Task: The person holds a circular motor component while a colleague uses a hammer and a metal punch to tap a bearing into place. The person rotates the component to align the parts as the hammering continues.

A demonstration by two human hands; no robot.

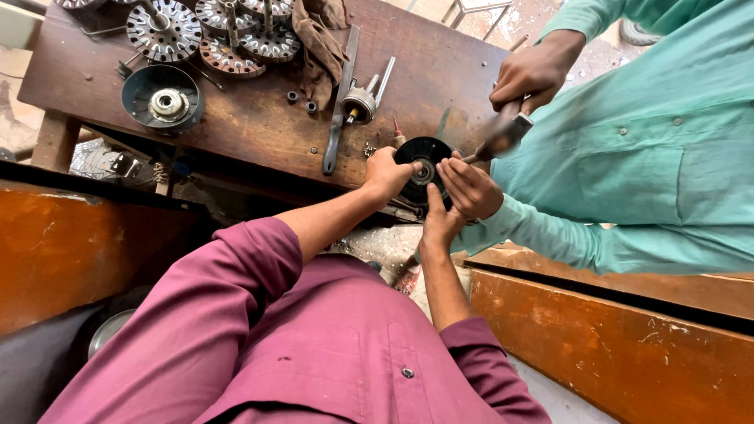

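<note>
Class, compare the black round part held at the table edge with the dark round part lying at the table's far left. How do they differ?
The held black disc stands on edge, gripped by the left hand and right hand; the dark round cover lies flat, untouched. The cover looks larger, with a bright metal hub. Both are round with a central hole.

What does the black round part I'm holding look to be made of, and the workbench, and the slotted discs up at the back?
Black disc: seemingly painted or dark-coated metal, with a bare shiny hub at its centre. Workbench: wood, worn dark brown, scuffed and stained. Slotted discs: probably stacked steel laminations, dull grey with rusty patches on one.
</note>
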